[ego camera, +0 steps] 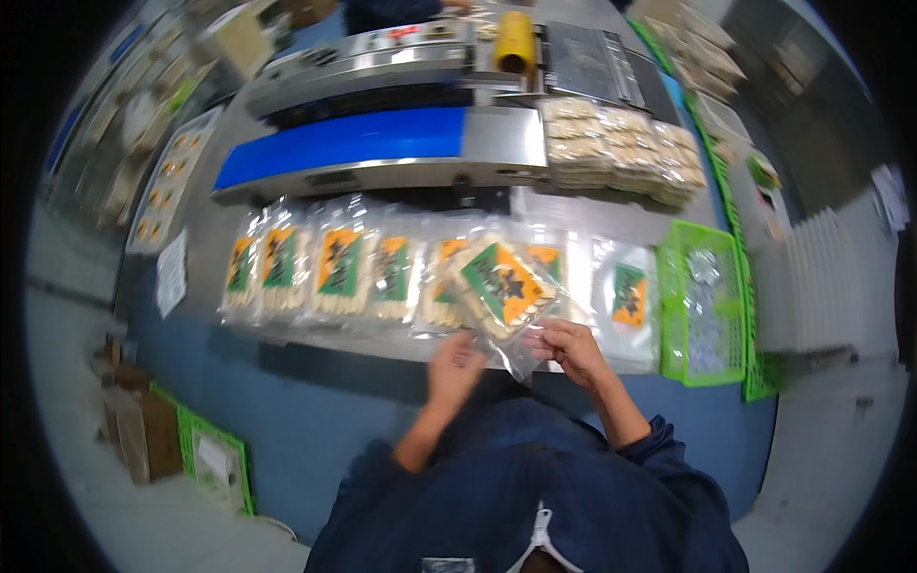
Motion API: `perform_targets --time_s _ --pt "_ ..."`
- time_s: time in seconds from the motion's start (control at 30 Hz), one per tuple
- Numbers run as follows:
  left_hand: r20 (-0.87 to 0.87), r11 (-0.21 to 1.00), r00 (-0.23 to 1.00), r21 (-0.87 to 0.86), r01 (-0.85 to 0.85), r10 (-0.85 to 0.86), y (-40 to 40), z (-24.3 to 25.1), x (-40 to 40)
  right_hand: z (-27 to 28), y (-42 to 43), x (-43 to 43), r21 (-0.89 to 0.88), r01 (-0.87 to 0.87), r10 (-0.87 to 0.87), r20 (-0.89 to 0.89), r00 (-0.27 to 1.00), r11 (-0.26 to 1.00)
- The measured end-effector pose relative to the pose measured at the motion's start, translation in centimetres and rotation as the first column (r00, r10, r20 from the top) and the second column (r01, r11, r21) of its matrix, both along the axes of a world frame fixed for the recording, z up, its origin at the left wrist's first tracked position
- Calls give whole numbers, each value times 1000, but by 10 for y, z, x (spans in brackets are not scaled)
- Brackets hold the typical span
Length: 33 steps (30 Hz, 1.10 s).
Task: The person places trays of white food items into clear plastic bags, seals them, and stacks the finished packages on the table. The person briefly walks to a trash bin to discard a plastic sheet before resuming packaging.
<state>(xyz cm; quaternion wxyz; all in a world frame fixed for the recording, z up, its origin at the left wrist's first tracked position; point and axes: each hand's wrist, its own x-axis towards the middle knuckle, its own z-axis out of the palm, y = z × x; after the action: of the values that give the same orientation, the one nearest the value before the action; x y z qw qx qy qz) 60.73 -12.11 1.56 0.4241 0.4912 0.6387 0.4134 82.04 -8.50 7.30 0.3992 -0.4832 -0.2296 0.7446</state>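
Observation:
A clear plastic bag [501, 286] of pale, stick-shaped food, with a green and orange label, is tilted in front of me above the metal table. My right hand [569, 349] pinches the loose film at its lower right corner. Beside its lower left edge is my left hand [457, 367], blurred; whether its fingers grip the film cannot be made out. Similar filled bags [340, 261] lie in a row to the left, partly overlapping. On the right lies a flat labelled bag [629, 297], apparently without food in it.
A green plastic basket [702, 358] with small clear packets stands at the right. Behind the row runs a sealing machine with a blue belt [344, 143]. Stacked packs of pale food [620, 147] sit beyond, near a yellow film roll [516, 43]. Another person's dark sleeve [390, 13] shows at the far side.

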Motion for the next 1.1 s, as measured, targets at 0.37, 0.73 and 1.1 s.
perform_targets --time_s 0.37,0.73,1.1 --pt "918 897 397 -162 411 -17 57 -26 -59 132 -11 116 193 -615 631 -29 775 764" --pt "996 883 80 -81 463 49 50 19 -5 -77 -34 308 4 -23 -13 910 -414 1000" --pt "965 861 118 -261 437 233 68 -5 42 28 -28 284 276 523 -591 426 685 806"
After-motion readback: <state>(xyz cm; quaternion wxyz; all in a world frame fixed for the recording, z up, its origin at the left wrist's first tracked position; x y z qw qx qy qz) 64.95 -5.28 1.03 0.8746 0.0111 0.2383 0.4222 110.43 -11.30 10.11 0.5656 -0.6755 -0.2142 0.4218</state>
